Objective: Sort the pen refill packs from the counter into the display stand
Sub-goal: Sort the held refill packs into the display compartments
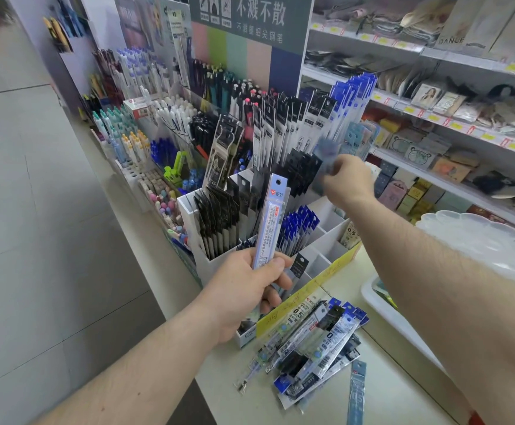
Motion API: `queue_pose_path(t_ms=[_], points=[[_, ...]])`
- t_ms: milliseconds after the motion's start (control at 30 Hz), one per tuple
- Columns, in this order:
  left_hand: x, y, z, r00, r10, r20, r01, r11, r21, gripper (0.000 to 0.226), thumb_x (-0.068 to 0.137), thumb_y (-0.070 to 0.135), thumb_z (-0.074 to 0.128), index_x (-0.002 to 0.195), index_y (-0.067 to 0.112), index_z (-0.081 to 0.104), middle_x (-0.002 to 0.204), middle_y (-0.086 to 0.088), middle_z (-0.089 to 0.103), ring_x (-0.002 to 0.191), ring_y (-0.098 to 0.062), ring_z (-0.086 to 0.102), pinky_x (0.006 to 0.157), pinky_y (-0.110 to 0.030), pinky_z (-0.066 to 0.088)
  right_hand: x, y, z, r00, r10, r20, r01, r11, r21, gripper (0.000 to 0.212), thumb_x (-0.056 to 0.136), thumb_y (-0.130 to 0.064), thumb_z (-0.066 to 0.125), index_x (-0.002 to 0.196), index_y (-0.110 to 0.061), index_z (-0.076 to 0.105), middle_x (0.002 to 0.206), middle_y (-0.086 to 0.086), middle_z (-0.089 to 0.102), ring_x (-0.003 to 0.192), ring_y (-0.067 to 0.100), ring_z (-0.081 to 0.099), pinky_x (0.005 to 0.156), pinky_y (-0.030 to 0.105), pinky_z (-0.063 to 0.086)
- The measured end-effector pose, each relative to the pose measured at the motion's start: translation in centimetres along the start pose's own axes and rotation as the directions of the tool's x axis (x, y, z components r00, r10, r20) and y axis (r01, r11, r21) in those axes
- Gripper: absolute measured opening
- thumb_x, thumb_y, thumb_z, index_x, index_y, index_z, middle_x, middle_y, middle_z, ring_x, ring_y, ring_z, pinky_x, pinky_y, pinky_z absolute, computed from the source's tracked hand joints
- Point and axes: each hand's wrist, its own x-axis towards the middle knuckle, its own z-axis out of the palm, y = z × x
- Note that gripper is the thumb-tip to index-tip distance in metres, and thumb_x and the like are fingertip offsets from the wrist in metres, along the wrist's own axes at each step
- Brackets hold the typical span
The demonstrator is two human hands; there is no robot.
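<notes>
Blurred blue pack [326,156] in right hand [346,182]; its print unreadable.

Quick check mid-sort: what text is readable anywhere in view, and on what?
"不溅不散": green sign above the display stand.
"不溅墨细尖钢笔": same sign, smaller line.
"爱好": refill pack gripped by the left hand.
"0.5": pack in the counter pile.
"DANCE": box on the top shelf.
Price tags and barcodes: too small.

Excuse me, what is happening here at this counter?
A person is sorting pen refill packs into the display stand. The left hand grips one light blue pack upright. The right hand reaches over the stand with a blurred pack. A pile of packs waits on the counter.
</notes>
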Motion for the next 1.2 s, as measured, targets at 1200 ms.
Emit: queue_pose_path(t_ms=[1200], points=[[-0.7, -1.0, -0.4, 0.941, -0.134, 0.311, 0.231, 0.926, -0.298, 0.036, 0.092, 0.021, 0.050, 0.120, 0.004, 0.065, 0.102, -0.019, 0.072, 0.093, -0.031, 0.070, 0.073, -0.037, 0.058, -18.5, -2.3, -1.7, 0.921, 0.098, 0.378, -0.324, 0.732, 0.600, 0.012, 0.088, -0.014, 0.072, 0.083, -0.004, 0.073, 0.071, 0.020, 0.068, 0.058, 0.023, 0.058, 0.048, 0.047, 0.051]])
